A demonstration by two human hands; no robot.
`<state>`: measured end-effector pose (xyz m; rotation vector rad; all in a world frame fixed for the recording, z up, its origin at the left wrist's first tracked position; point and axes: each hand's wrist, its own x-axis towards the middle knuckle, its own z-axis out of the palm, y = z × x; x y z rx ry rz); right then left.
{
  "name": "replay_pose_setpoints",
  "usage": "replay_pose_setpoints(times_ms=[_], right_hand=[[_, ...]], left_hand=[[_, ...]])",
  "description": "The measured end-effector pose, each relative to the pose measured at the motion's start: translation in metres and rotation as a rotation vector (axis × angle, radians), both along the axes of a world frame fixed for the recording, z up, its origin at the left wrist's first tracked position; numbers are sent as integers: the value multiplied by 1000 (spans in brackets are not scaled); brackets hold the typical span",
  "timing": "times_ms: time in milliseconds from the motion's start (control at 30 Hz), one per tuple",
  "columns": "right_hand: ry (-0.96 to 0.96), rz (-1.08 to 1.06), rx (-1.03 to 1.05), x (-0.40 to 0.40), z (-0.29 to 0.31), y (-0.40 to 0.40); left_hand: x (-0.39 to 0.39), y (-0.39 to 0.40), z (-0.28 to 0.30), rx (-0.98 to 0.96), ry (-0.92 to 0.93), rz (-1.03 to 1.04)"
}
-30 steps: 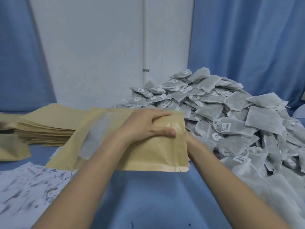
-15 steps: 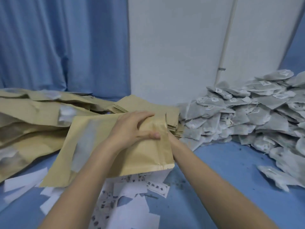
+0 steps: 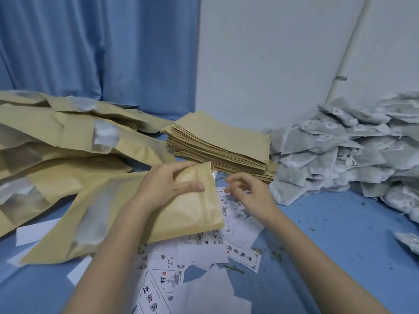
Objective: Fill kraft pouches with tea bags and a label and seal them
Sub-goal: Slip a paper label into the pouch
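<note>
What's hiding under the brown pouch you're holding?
Printed paper labels poke out from under the kraft pouch that the left hand grips, on the blue table. Whatever lies further beneath is covered.

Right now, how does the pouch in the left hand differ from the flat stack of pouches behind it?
1. The held pouch bulges as if filled; the stacked pouches lie flat.
2. The held pouch is tilted off the table in the left hand; the stack rests on the table, untouched.
3. The held pouch shows a clear window; the stack's top pouch shows plain paper.
Both are tan kraft paper.
</note>
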<state>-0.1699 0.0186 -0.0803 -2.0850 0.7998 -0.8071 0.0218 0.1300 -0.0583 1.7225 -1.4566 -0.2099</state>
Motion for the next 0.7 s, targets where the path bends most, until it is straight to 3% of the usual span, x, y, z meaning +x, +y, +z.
replay_pose_setpoints(times_ms=[100,167,333,700], right_hand=[[492,97,-147,-18,-18,-15],[612,164,-156,-20,-27,-18],[657,151,-294,-8,-35,-18],[539,100,-176,-22,-15,-26]], left_hand=[[2,-4,0,26,4,-22],[3,-6,0,32,14,-24],[4,-5,2,6,48,-23],[5,-3,4,-18,75,9]])
